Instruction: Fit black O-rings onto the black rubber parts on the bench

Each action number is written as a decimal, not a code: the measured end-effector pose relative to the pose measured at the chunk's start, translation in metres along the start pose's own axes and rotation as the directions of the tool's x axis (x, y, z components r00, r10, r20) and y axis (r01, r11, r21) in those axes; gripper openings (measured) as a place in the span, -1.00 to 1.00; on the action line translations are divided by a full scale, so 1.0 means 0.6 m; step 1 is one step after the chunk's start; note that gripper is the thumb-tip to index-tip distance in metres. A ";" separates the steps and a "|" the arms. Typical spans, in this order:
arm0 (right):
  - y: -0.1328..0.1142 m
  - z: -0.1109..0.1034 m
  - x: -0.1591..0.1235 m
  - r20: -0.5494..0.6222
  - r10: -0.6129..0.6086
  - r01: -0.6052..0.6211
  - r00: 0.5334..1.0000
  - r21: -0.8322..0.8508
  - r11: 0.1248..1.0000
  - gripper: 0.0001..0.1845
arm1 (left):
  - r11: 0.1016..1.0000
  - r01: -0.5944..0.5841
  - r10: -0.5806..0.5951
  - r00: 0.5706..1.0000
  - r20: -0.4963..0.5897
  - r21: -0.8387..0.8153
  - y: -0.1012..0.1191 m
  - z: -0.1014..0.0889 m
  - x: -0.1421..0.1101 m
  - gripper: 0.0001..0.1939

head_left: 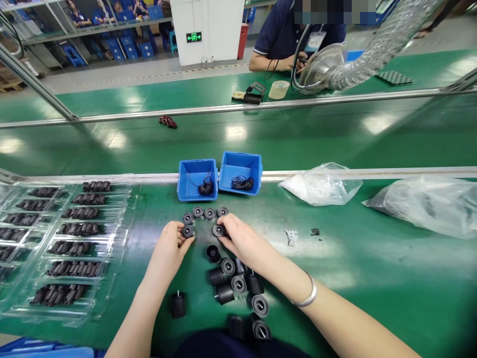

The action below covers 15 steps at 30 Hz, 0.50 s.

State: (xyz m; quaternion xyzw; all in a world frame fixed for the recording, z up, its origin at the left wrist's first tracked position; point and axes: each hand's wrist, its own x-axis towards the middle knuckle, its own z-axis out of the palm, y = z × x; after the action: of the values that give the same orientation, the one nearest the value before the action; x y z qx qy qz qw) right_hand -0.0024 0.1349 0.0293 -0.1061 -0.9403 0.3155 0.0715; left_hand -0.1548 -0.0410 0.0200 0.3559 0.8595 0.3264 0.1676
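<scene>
My left hand [172, 244] pinches a small black round part [187, 231] standing on the green bench. My right hand [238, 237] pinches another black round part [218, 230] beside it. Just beyond my fingers, several more of these parts stand in a curved row [204, 213]. Nearer to me lies a loose heap of black cylindrical parts [238, 284], some on their sides, and one stands apart [178, 304] at the left.
Two blue bins [197, 166] [240, 161] holding black rings stand against the metal rail. Clear trays of dark parts [67, 248] lie at the left and plastic bags [322, 184] [428, 201] at the right. Across the conveyor a person in a dark shirt [286, 35] works by a flexible duct.
</scene>
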 end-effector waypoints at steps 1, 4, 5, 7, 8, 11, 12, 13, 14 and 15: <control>-0.003 0.006 0.003 -0.008 -0.004 0.004 1.000 -0.008 1.000 -0.73 | 1.000 0.003 -0.003 1.000 -0.010 -0.012 0.000 0.004 0.000 -0.75; -0.010 0.019 0.011 -0.033 -0.011 0.010 0.999 -0.034 0.999 -0.74 | 0.999 0.002 -0.003 0.999 -0.041 -0.042 0.000 0.011 -0.001 -0.75; -0.012 0.022 0.013 -0.037 -0.014 0.013 0.999 -0.043 0.999 -0.75 | 0.999 0.001 -0.004 0.999 -0.051 -0.050 0.000 0.012 0.000 -0.76; -0.017 0.026 0.017 -0.044 -0.023 0.020 0.999 -0.056 0.998 -0.79 | 0.998 0.002 -0.006 0.997 -0.072 -0.059 -0.001 0.014 0.000 -0.77; -0.019 0.027 0.020 -0.051 -0.027 0.024 0.998 -0.063 0.998 -0.81 | 0.998 0.003 -0.008 0.997 -0.081 -0.062 -0.001 0.014 0.000 -0.78; -0.029 0.034 0.031 -0.076 -0.047 0.040 0.996 -0.096 0.995 -0.84 | 0.997 0.006 -0.013 0.995 -0.101 -0.070 -0.002 0.013 -0.001 -0.79; -0.032 0.036 0.035 -0.076 -0.056 0.048 0.995 -0.109 0.993 -0.86 | 0.997 0.006 -0.014 0.995 -0.104 -0.074 -0.002 0.013 -0.001 -0.79; -0.036 0.038 0.040 -0.073 -0.066 0.057 0.995 -0.119 0.991 -0.87 | 0.997 0.006 -0.014 0.994 -0.106 -0.077 -0.001 0.013 -0.001 -0.79; -0.039 0.039 0.043 -0.069 -0.079 0.070 0.995 -0.124 0.990 -0.89 | 0.997 0.006 -0.015 0.994 -0.110 -0.080 -0.001 0.013 -0.001 -0.78; -0.041 0.038 0.045 -0.066 -0.094 0.086 0.993 -0.121 0.989 -0.90 | 0.997 0.008 -0.017 0.993 -0.114 -0.082 -0.002 0.013 0.000 -0.78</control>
State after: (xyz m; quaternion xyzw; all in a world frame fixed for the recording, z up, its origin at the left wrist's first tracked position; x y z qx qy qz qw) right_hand -0.0372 0.1091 0.0283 -0.0788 -0.9579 0.2520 0.1126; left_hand -0.1510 -0.0382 0.0136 0.3242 0.8559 0.3799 0.1343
